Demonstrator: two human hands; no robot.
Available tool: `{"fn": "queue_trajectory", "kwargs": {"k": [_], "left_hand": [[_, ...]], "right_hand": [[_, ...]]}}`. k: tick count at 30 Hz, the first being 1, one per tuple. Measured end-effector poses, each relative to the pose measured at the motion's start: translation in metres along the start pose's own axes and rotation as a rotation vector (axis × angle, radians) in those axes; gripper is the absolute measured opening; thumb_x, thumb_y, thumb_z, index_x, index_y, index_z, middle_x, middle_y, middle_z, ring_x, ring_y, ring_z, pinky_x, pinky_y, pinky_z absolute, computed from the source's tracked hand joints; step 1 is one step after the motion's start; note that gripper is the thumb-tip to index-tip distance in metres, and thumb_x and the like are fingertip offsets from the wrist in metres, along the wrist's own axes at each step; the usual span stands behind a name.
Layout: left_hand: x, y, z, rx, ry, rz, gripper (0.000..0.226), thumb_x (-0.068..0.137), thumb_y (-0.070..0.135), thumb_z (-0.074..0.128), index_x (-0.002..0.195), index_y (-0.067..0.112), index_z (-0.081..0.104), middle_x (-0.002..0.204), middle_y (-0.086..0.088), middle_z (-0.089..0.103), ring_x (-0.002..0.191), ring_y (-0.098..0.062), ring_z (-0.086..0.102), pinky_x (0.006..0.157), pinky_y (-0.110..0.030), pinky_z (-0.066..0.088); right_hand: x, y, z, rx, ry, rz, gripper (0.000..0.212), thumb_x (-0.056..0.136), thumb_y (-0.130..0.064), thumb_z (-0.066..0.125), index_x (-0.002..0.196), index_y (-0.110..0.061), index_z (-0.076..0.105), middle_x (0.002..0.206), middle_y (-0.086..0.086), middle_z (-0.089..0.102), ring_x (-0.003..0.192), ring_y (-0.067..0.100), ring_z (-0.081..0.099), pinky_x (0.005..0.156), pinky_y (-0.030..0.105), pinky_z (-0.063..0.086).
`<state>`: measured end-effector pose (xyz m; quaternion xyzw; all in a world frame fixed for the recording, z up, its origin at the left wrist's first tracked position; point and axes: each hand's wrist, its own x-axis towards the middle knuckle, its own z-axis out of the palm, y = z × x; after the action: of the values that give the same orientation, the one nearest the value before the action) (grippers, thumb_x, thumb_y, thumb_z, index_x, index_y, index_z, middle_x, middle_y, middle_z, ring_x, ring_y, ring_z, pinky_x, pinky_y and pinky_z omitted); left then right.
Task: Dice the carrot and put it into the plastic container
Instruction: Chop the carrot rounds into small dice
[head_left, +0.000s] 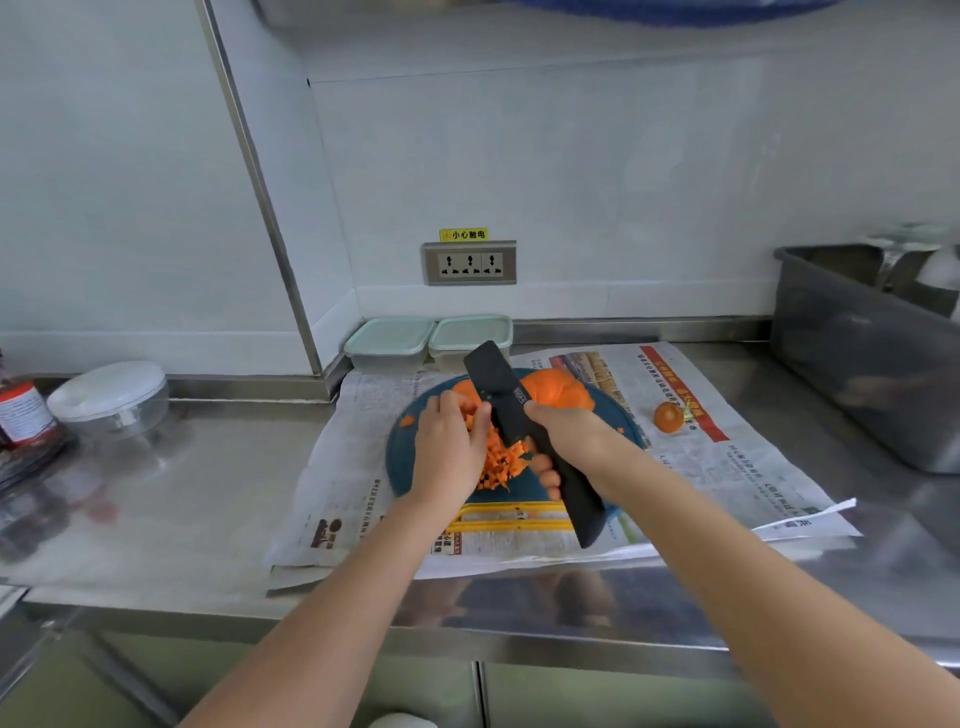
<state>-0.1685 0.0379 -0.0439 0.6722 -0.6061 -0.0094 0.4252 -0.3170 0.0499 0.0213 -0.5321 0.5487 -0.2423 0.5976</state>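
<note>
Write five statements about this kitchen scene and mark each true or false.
1. The right hand holds the knife. True.
2. Both containers have their lids on. True.
3. The cut carrot lies in a container. False: it lies on the board.
4. The left hand hangs idle off the board. False: it holds carrot on the board.
5. The board lies on bare steel. False: it lies on newspaper.

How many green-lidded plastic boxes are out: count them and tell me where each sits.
2. The left box sits by the back wall near the corner; the right box stands beside it, its front partly hidden by the knife.
</note>
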Motion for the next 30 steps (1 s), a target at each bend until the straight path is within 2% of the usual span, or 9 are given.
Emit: {"fn": "queue_trajectory", "kwargs": {"k": [4, 8, 12, 15, 19, 25, 27, 29, 30], "left_hand": [[0.002, -0.014, -0.010, 0.058, -0.020, -0.039, 0.017, 0.096, 0.025, 0.051, 0.101, 0.010, 0.058, 0.094, 0.003, 0.052, 0.086, -0.015, 0.054, 0.071, -0.022, 0.041], [-0.002, -0.020, -0.028, 0.060, -0.272, -0.126, 0.014, 0.086, 0.035, 0.068, 0.085, 0.021, 0.063, 0.074, 0.014, 0.058, 0.073, -0.005, 0.058, 0.060, -0.017, 0.042], [-0.007, -0.021, -0.029, 0.069, -0.387, -0.151, 0.013, 0.079, 0.033, 0.076, 0.078, 0.025, 0.065, 0.074, 0.015, 0.060, 0.069, 0.001, 0.057, 0.060, -0.016, 0.042], [-0.008, -0.021, -0.026, 0.080, -0.385, -0.146, 0.011, 0.082, 0.029, 0.073, 0.086, 0.019, 0.070, 0.076, 0.012, 0.061, 0.069, 0.000, 0.056, 0.059, -0.016, 0.042], [-0.004, -0.021, -0.028, 0.014, -0.372, -0.177, 0.008, 0.084, 0.028, 0.071, 0.084, 0.020, 0.068, 0.073, 0.013, 0.061, 0.065, 0.003, 0.054, 0.056, -0.012, 0.036], [0.003, -0.035, -0.052, -0.089, -0.279, -0.261, 0.011, 0.090, 0.022, 0.063, 0.086, 0.014, 0.069, 0.077, 0.010, 0.063, 0.070, -0.008, 0.059, 0.077, -0.029, 0.049], [0.003, -0.046, -0.063, -0.105, -0.217, -0.308, 0.008, 0.091, 0.019, 0.062, 0.088, 0.015, 0.067, 0.075, 0.007, 0.065, 0.065, -0.007, 0.060, 0.070, -0.026, 0.051], [0.003, -0.055, -0.072, -0.086, -0.185, -0.315, 0.006, 0.091, 0.015, 0.061, 0.088, 0.016, 0.067, 0.073, 0.008, 0.064, 0.064, -0.005, 0.059, 0.061, -0.019, 0.045], [0.002, -0.057, -0.075, -0.077, -0.192, -0.312, 0.006, 0.090, 0.015, 0.061, 0.088, 0.017, 0.066, 0.073, 0.009, 0.064, 0.066, -0.005, 0.059, 0.061, -0.019, 0.044]], "right_hand": [[0.004, -0.001, -0.018, -0.028, 0.024, -0.013, 0.045, 0.099, -0.046, 0.039, 0.071, -0.012, 0.047, 0.048, 0.003, 0.046, 0.036, 0.015, 0.040, 0.040, 0.023, 0.038], [0.009, 0.006, -0.025, -0.088, 0.023, 0.018, 0.047, 0.099, -0.047, 0.038, 0.069, -0.012, 0.047, 0.049, 0.003, 0.047, 0.037, 0.016, 0.040, 0.043, 0.024, 0.038], [0.012, 0.013, -0.019, -0.149, 0.015, 0.013, 0.047, 0.099, -0.046, 0.038, 0.070, -0.012, 0.048, 0.050, 0.004, 0.048, 0.039, 0.016, 0.041, 0.044, 0.024, 0.039], [0.011, 0.014, -0.014, -0.169, 0.001, -0.022, 0.046, 0.099, -0.044, 0.037, 0.070, -0.011, 0.048, 0.050, 0.004, 0.048, 0.038, 0.016, 0.041, 0.042, 0.023, 0.038], [0.010, 0.016, -0.013, -0.217, 0.010, -0.073, 0.042, 0.100, -0.040, 0.037, 0.072, -0.010, 0.047, 0.050, 0.004, 0.047, 0.037, 0.016, 0.041, 0.040, 0.023, 0.040], [0.002, 0.022, -0.004, -0.379, -0.031, -0.122, 0.043, 0.101, -0.038, 0.036, 0.073, -0.007, 0.045, 0.047, 0.005, 0.046, 0.035, 0.018, 0.041, 0.036, 0.022, 0.039], [-0.004, 0.026, 0.007, -0.410, -0.102, -0.105, 0.044, 0.102, -0.039, 0.036, 0.072, -0.008, 0.044, 0.049, 0.005, 0.045, 0.034, 0.017, 0.040, 0.036, 0.021, 0.038], [-0.009, 0.029, 0.019, -0.418, -0.157, -0.084, 0.043, 0.101, -0.041, 0.036, 0.074, -0.009, 0.045, 0.049, 0.004, 0.045, 0.034, 0.016, 0.040, 0.037, 0.022, 0.038], [-0.011, 0.030, 0.025, -0.419, -0.173, -0.076, 0.042, 0.101, -0.042, 0.037, 0.074, -0.010, 0.045, 0.049, 0.004, 0.045, 0.034, 0.015, 0.040, 0.037, 0.022, 0.039]]}}
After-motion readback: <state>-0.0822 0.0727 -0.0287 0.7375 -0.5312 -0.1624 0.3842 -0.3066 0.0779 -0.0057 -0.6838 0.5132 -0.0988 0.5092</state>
